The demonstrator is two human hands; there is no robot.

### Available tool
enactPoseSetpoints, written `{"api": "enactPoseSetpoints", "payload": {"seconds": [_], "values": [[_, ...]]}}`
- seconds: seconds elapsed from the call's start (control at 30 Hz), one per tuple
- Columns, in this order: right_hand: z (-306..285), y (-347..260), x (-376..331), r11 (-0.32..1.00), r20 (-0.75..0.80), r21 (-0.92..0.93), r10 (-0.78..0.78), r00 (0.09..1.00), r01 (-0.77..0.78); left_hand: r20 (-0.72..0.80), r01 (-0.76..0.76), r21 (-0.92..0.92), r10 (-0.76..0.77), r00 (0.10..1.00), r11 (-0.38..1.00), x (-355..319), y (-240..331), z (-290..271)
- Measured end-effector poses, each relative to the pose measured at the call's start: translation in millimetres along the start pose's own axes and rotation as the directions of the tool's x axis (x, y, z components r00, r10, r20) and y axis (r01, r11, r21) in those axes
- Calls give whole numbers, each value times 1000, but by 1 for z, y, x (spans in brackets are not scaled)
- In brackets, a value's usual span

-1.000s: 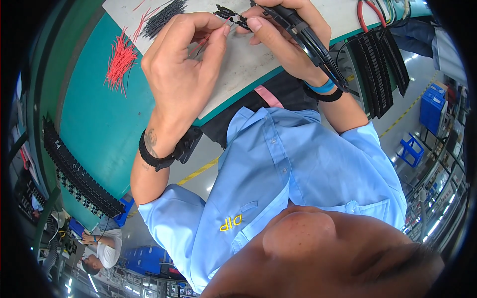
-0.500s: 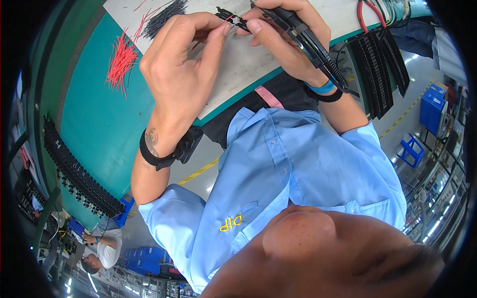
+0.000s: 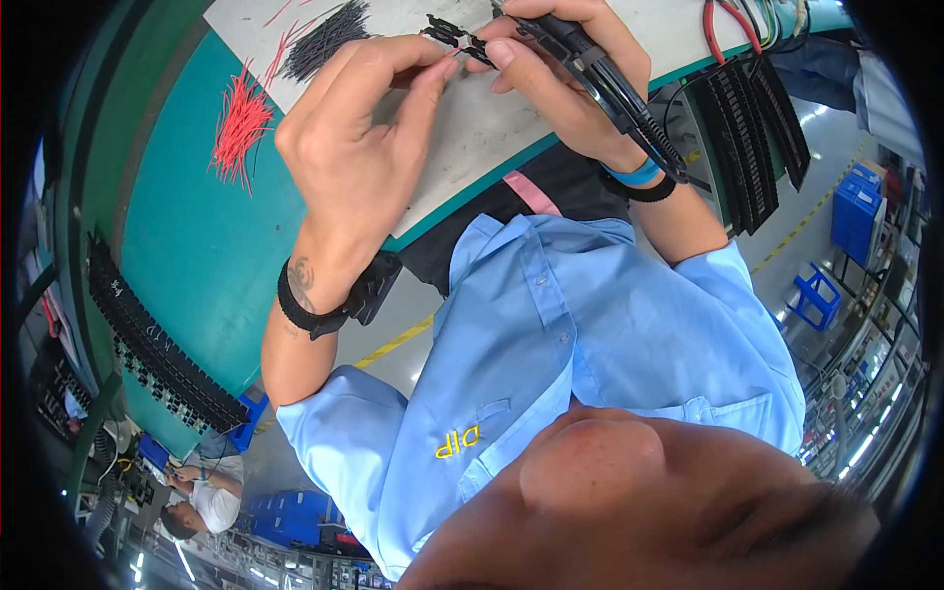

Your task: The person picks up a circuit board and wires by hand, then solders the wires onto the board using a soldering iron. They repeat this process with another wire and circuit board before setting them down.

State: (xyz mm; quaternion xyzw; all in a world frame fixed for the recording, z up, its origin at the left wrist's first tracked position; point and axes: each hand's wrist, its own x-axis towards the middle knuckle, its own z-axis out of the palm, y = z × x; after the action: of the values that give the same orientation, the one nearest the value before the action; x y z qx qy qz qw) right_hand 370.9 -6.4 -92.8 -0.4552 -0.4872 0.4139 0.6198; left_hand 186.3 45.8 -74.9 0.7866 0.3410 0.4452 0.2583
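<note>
My left hand (image 3: 359,128) is closed in a pinch, thumb and forefinger pressed together on a thin red wire (image 3: 451,54), of which only a little shows. The pinch is right beside a small black plastic part (image 3: 445,30) with a light centre, held up over the white board. On its other side, my right hand (image 3: 565,93) is closed too, thumb and fingertips at the part's edge. A black corded hand tool (image 3: 602,81) with a ribbed cord sleeve lies through the right hand, running back over the wrist; its working tip is hidden.
Left of my hands, a bundle of red wires (image 3: 239,126) and a pile of black wires (image 3: 327,41) lie on the bench. Red-handled pliers (image 3: 725,28) rest at the right. Rows of black parts (image 3: 733,147) stand at the right and more strips (image 3: 167,344) at the left edge.
My left hand has shifted slightly left and down, and the black part has tilted a little. Less of the red wire shows across it. The right hand stays nearly still.
</note>
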Motion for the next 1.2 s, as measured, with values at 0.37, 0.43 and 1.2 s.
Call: {"api": "enactPoseSetpoints", "payload": {"seconds": [0.37,0.43,1.2], "values": [[0,-2,3,996,28,-63,-56,998,58,56,-16,89,11,998,996,1,2,1],[0,-1,3,997,27,-39,-61,998,62,62,0,92,-5,998,996,1,5,-1],[2,-2,3,996,-17,-65,-55,998,53,79,-142,194,129,988,971,0,1,4]]}}
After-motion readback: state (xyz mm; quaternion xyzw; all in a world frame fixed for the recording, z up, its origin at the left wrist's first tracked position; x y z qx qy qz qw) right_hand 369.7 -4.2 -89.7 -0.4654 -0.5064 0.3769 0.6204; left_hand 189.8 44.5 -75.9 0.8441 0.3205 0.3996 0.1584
